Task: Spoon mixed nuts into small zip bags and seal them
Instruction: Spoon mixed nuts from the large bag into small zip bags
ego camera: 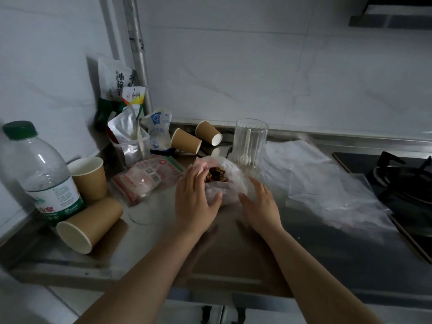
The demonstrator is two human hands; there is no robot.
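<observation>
Gas hob cut off at the right edge; range hood clipped at the top corner. Print on the leaning packets too blurred to read.

Water bottle label: "泉"; tall pouch: "小"; rest unreadable.
</observation>
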